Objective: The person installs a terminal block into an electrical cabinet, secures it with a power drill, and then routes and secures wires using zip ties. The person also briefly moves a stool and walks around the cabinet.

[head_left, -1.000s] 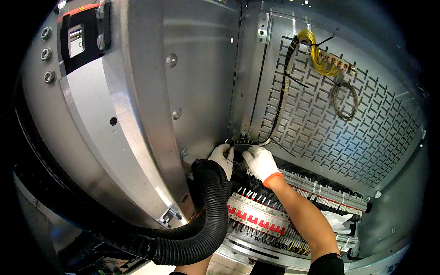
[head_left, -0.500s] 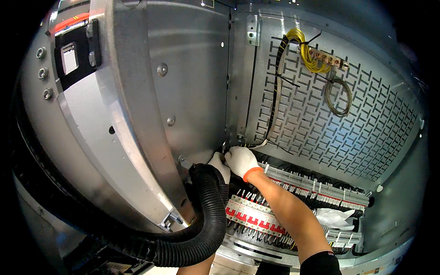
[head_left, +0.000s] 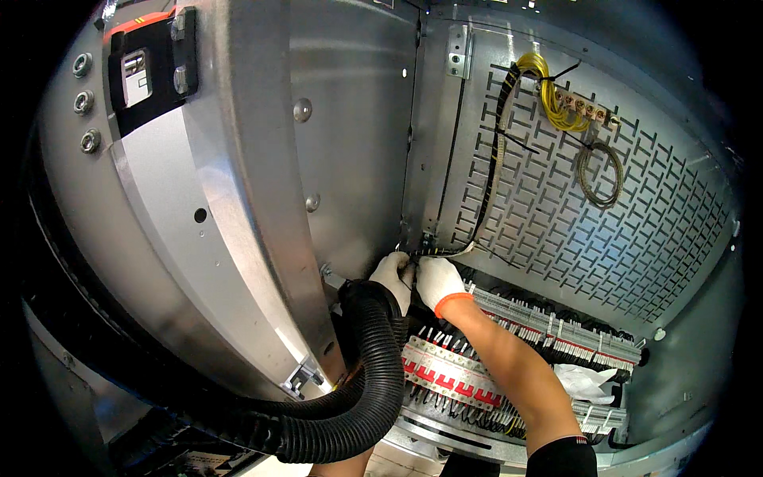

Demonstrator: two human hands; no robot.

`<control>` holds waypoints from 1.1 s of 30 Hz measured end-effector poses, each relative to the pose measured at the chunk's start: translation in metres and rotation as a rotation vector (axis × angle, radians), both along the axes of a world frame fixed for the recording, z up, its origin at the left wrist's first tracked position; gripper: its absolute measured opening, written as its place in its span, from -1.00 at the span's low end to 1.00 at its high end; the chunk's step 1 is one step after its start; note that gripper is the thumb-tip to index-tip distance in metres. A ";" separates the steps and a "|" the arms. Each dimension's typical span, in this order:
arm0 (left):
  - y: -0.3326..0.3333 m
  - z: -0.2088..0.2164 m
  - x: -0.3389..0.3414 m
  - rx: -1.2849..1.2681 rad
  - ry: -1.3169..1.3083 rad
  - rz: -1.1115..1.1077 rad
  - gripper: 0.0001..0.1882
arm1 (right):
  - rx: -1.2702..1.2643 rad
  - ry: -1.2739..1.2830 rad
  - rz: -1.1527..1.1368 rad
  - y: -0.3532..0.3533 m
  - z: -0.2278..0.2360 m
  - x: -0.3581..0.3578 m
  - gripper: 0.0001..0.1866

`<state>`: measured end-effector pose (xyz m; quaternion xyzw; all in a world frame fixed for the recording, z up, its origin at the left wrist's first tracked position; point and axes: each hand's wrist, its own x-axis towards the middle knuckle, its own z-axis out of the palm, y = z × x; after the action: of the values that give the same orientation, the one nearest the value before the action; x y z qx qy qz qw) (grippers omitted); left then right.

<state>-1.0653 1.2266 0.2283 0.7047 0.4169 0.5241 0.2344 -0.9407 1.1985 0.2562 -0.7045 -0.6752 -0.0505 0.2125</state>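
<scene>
My left hand [head_left: 390,277], in a white glove, is at the cabinet's inner corner, partly behind a thick black corrugated conduit [head_left: 381,358]. Its fingers are curled around a small dark piece that I cannot make out. Close beside it, my right hand [head_left: 439,281], gloved in white with an orange cuff, has its fingers bent down and inward; their tips are hidden. A black wrapped cable bundle [head_left: 491,183] drops along the back panel and bends toward the corner, ending just above both hands.
Below my right forearm sits a row of breakers with red levers [head_left: 453,383]. Rows of grey terminal blocks [head_left: 548,324] run behind it, with a crumpled white sheet [head_left: 584,383] on them. Yellow wires [head_left: 550,95] loop by a copper bar on the slotted back panel [head_left: 636,238].
The view has shifted, so the cabinet appears further right. My left hand shows more above the conduit, and a dark gap shows between the two hands, which stay at the corner.
</scene>
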 end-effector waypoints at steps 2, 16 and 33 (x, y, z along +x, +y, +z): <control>0.003 -0.006 0.001 0.067 0.007 0.002 -0.72 | -0.030 0.009 -0.014 0.004 -0.001 0.002 -0.75; 0.021 -0.022 0.013 0.134 -0.104 -0.002 -0.66 | 0.046 0.213 0.313 0.003 0.027 -0.002 -0.63; 0.003 -0.009 -0.002 -0.368 -0.017 -0.031 -0.68 | 0.024 0.289 0.242 -0.152 0.086 0.034 -0.69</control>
<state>-1.0669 1.2294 0.2196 0.6518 0.4929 0.4412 0.3709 -0.9068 1.0467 0.3426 -0.6153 -0.7170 0.0690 0.3203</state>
